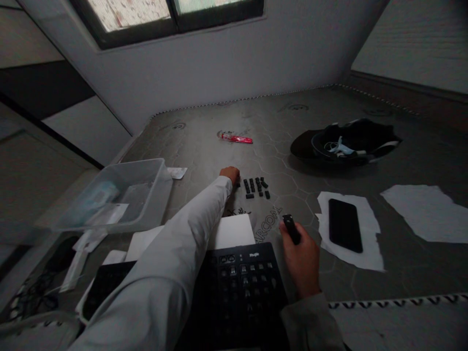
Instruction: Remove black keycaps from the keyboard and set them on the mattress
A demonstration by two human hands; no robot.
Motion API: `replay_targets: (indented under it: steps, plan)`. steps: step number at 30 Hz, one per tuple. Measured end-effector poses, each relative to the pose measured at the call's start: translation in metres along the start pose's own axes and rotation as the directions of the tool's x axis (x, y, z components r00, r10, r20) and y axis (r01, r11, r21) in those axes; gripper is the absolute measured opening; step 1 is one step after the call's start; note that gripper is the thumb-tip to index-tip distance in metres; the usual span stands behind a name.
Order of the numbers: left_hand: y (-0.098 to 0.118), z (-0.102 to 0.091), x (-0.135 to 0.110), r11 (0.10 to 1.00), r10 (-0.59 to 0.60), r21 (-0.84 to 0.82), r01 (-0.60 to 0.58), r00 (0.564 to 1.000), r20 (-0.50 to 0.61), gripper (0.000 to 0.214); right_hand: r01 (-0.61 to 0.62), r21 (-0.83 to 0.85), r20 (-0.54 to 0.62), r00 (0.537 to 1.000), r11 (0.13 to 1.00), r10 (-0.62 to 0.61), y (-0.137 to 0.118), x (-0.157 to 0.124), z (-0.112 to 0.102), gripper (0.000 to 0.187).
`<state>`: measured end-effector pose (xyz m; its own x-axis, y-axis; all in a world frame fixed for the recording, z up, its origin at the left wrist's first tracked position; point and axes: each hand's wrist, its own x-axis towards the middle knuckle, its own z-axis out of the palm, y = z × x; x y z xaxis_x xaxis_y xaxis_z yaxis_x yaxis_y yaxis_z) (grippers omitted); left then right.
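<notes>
My left hand (230,173) reaches far forward over the cloth, its fingers closed and pointing down. A small black keycap (238,185) shows at their tips. Just to the right, several loose black keycaps (252,185) stand in short rows. Close to me is a black keyboard (263,253) whose number-pad side has several bare switches showing; my left sleeve covers its middle. My right hand (302,261) is beside the keyboard's right edge, wrapped round a short black tool (291,229) with a shiny tip. Its exact kind is unclear.
A clear plastic bin (146,214) stands at left, near a white sheet (234,231) behind the keyboard. A red-handled tool (237,139) lies farther back. At right are a black helmet-like shell (343,144), a dark phone (344,224) on white paper, and another paper (427,212).
</notes>
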<state>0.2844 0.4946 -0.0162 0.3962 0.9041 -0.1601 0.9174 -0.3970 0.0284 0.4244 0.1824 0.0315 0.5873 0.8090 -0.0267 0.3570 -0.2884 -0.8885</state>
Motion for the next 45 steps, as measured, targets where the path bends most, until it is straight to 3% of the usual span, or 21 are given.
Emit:
replay_targets:
  steps: [9,24,45]
  plan:
    - [-0.004,-0.006,0.011,0.997,0.047,-0.071,-0.042,0.996,0.074,0.02,0.008,-0.01,-0.004,1.0,1.0,-0.008,0.003,0.001,-0.001,0.044]
    - [-0.009,-0.001,0.015,0.996,0.011,-0.086,0.002,0.988,0.152,0.023,-0.006,-0.006,0.019,1.0,1.0,0.006,0.005,0.002,0.0,0.042]
    - [-0.01,-0.002,0.009,0.993,0.015,-0.118,-0.001,0.993,0.115,0.024,-0.004,-0.007,0.028,1.0,1.0,0.005,0.007,0.003,0.001,0.044]
